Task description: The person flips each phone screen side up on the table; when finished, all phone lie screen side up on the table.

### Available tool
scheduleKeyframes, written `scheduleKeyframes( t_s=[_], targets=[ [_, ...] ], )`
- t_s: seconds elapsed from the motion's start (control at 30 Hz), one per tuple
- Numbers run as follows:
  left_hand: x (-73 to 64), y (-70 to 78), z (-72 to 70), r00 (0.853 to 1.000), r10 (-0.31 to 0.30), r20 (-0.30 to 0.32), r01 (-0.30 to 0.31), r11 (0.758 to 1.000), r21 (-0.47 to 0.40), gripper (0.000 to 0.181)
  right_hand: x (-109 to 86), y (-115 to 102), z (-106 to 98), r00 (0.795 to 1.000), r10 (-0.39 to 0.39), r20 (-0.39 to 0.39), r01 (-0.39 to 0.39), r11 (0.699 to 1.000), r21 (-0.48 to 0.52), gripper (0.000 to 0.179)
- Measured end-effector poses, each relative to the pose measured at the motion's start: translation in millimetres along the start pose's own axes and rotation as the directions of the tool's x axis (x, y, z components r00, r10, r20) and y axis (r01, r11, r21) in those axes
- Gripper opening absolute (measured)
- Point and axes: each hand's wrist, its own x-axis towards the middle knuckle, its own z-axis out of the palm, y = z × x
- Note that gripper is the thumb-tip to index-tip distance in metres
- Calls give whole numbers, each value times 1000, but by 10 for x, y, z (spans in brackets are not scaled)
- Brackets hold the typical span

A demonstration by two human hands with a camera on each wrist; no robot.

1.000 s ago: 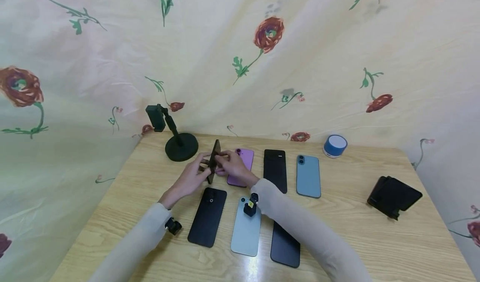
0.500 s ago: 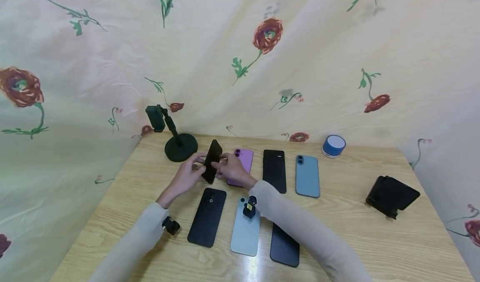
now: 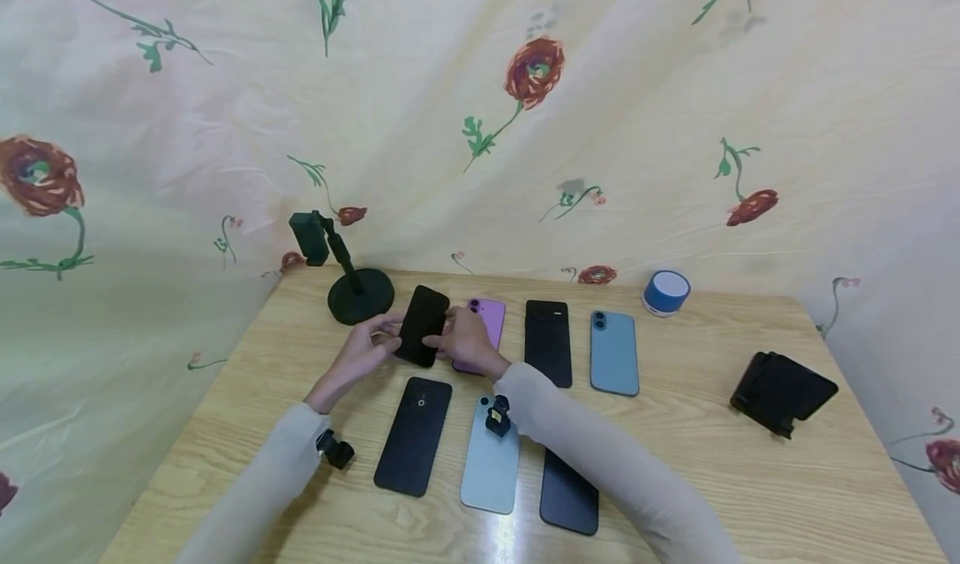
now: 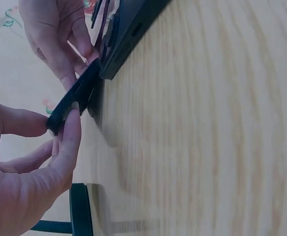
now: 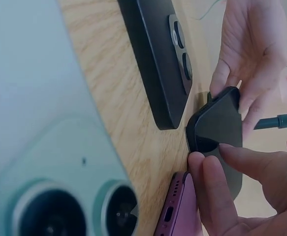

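Observation:
A black smartphone (image 3: 423,326) is between my two hands, tilted, its dark face towards the head camera. My left hand (image 3: 365,350) pinches its left edge between thumb and fingers, plain in the left wrist view. On the opposite edge my right hand (image 3: 469,339) grips it, thumb on the dark face and fingers at the side, as the right wrist view shows. Just right of it lies a purple phone (image 3: 492,317), partly covered by the right hand. A black phone (image 3: 414,436) lies in front, and a pale blue phone (image 3: 489,472) lies beside that one.
A dark blue phone (image 3: 568,493) lies partly under the right sleeve. Farther back are a black phone (image 3: 548,343) and a blue phone (image 3: 614,354). Around them stand a round-based black stand (image 3: 362,296), a blue-and-white cylinder (image 3: 666,292) and a black folding stand (image 3: 783,393).
The held phone has turned from nearly edge-on to showing its dark face, and leans back lower. My left hand has shifted slightly left and down; the other phones stay put.

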Motion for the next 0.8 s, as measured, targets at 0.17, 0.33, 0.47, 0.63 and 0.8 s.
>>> scheduleKeyframes(
  t_s=[0.17, 0.33, 0.47, 0.63, 0.8],
  targets=[
    [4, -11, -17, 1000, -3, -4, 3, 999, 41, 43, 11, -9, -3, 1000, -1, -10, 1, 1000, -5, 74],
    [19, -17, -33, 999, -38, 3, 38, 998, 54, 41, 19, -15, -6, 1000, 2, -11, -2, 1000, -2, 75],
    [37, -36, -36, 998, -64, 15, 63, 996, 60, 42, 15, -10, -6, 1000, -2, -10, 2, 1000, 0, 76],
    [58, -59, -31, 997, -77, 23, 76, 995, 70, 42, 7, -4, -8, 1000, -9, -22, 9, 1000, 1, 77],
    [64, -66, -14, 994, -104, 43, 100, 992, 75, 45, 20, 22, 4, 999, -15, -40, 14, 1000, -21, 78]
  ],
)
